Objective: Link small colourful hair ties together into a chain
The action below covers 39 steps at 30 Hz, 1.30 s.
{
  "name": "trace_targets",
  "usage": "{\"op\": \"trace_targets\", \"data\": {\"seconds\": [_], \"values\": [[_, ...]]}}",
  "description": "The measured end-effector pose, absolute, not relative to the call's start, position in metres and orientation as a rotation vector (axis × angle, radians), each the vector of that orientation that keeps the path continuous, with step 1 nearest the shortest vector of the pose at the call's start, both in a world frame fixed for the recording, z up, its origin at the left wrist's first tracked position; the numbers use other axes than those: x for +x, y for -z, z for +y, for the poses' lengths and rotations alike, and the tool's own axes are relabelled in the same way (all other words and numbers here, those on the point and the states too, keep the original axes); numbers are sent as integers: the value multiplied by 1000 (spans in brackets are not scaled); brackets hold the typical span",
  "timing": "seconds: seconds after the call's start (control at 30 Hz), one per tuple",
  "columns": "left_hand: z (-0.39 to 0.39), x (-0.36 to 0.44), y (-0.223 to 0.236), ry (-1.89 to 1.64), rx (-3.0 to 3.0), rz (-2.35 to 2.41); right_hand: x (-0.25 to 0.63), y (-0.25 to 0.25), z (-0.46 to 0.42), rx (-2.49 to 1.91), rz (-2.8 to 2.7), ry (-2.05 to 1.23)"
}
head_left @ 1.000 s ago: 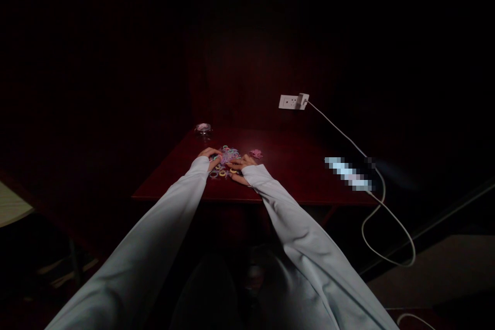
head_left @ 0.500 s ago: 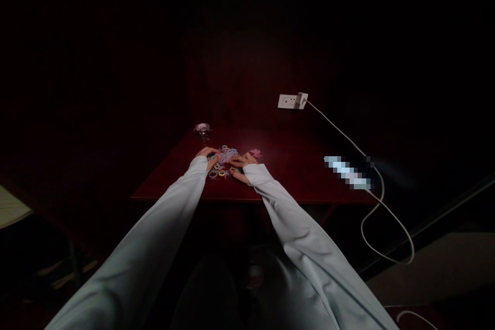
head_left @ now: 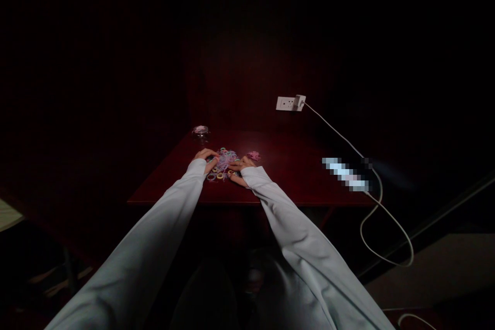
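Note:
A loose pile of small coloured hair ties (head_left: 226, 160), mostly lilac with some green and yellow rings, lies on the dark red table. At the pile's left edge is my left hand (head_left: 204, 157), its fingers curved and thumb held apart, touching the ties. My right hand (head_left: 240, 166) rests at the right side, fingers stretched across the ties and thumb spread toward me. Neither hand plainly grips a single tie. Just beyond my right hand sits a pink bunch of ties (head_left: 254, 155), apart from the main pile.
A clear jar (head_left: 200, 135) with something pink at its top stands at the table's back left. On the wall, a socket (head_left: 290, 103) holds a white charger; its cable (head_left: 332, 130) runs to a blurred-out bright device (head_left: 346, 174) at the right. The table's front edge (head_left: 193, 202) faces me.
The view has shifted slightly. Both hands stay at the pile, and more lilac ties show between them; the fingers have moved only a little.

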<state>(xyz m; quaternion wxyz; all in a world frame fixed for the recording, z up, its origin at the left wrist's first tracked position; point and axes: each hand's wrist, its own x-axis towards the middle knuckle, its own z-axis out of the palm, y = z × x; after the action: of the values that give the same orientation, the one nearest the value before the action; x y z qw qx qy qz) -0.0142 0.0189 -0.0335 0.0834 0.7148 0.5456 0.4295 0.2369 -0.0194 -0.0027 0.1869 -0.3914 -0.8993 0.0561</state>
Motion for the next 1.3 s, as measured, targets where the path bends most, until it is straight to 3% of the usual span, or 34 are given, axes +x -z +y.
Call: {"op": "trace_targets", "data": {"seconds": [1.3], "values": [[19,-6,38,-1443,2239,1535,239,-1,-22,-972,-2521,13]]}}
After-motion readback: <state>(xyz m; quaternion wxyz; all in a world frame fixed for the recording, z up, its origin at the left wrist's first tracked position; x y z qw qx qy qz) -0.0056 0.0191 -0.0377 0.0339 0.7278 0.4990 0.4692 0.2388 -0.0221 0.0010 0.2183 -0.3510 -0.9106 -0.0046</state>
